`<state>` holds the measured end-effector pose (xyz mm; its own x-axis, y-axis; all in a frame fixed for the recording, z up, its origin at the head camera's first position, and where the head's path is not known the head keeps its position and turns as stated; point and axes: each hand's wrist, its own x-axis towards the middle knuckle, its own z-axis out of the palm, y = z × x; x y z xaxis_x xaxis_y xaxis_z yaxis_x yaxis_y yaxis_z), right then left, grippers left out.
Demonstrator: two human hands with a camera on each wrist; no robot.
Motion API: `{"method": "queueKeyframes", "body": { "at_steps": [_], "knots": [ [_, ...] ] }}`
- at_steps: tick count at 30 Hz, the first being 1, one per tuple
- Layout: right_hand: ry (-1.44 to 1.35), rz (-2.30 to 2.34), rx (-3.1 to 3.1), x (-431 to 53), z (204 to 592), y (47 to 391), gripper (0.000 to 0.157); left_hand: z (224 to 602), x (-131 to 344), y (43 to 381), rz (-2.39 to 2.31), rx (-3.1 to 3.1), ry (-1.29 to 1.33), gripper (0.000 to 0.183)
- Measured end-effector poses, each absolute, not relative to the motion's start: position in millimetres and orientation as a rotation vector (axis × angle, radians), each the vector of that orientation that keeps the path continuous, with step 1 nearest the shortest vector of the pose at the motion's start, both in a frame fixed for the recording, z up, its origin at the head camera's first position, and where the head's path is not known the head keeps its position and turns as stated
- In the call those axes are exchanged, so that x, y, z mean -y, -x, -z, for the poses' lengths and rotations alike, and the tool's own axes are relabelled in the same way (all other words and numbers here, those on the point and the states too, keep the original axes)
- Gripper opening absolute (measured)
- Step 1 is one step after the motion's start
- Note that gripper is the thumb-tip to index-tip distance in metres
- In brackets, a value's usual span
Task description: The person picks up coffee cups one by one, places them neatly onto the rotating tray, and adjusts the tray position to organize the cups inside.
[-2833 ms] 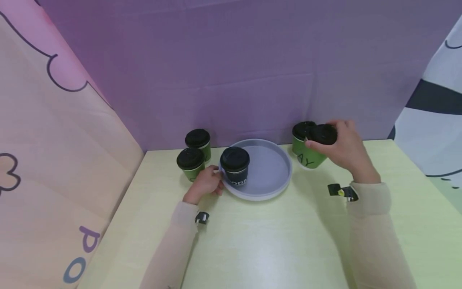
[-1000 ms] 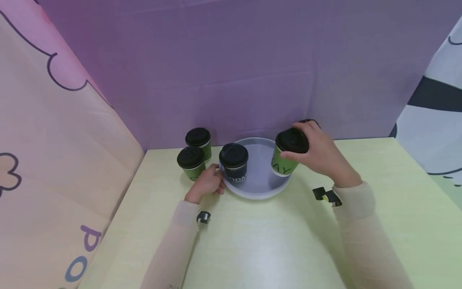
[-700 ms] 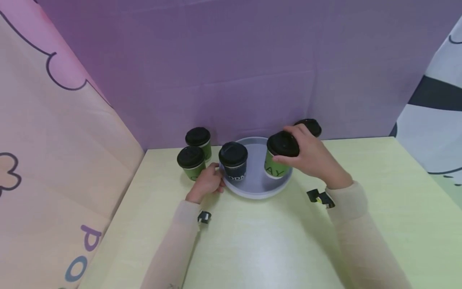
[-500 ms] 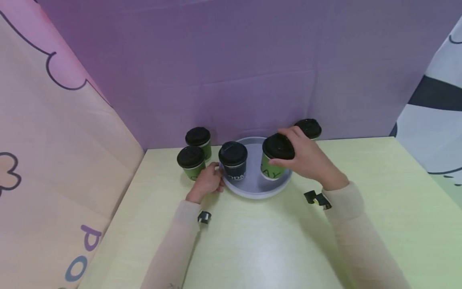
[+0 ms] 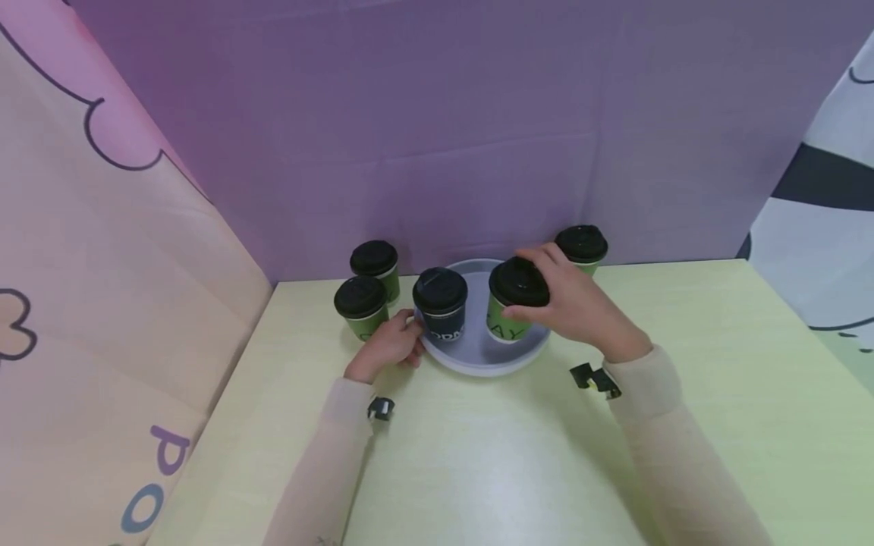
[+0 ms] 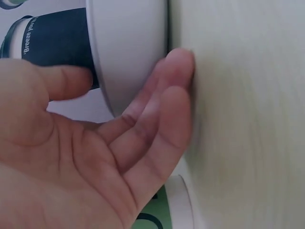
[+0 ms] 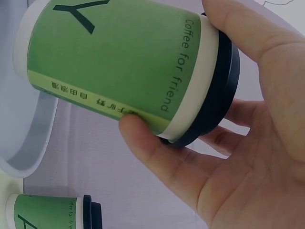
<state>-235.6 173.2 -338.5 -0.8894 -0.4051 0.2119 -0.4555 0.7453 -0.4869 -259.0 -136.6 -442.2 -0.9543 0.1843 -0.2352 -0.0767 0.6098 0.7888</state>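
Your right hand (image 5: 576, 307) pinches the lidded green coffee cup (image 5: 502, 324) over the round tray (image 5: 481, 368); your left hand (image 5: 391, 343), fingers curled, grips its rim.

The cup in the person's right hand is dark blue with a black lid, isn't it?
Not quite: the cup in the right hand is green, not dark blue, as the right wrist view shows. It does have a black lid.
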Motion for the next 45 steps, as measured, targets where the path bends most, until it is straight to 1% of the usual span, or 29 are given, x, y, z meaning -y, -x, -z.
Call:
{"method": "queueKeyframes", "body": {
  "at_steps": [9, 16, 28, 45],
  "knots": [
    [-0.724, -0.824, 2.849, -171, 339, 236, 0.092, 434, 141, 256, -1.291, -2.362, -0.220, 0.066],
    [-0.745, -0.825, 2.846, -168, 344, 238, 0.092, 433, 142, 256, -1.291, -2.317, -0.258, 0.067],
    [-0.734, -0.835, 2.879, -159, 349, 237, 0.095, 432, 141, 254, -1.307, -2.292, -0.234, 0.067],
    [-0.880, -0.733, 2.852, -149, 355, 238, 0.093, 433, 141, 254, -1.324, -2.288, -0.220, 0.070]
  ]
}}
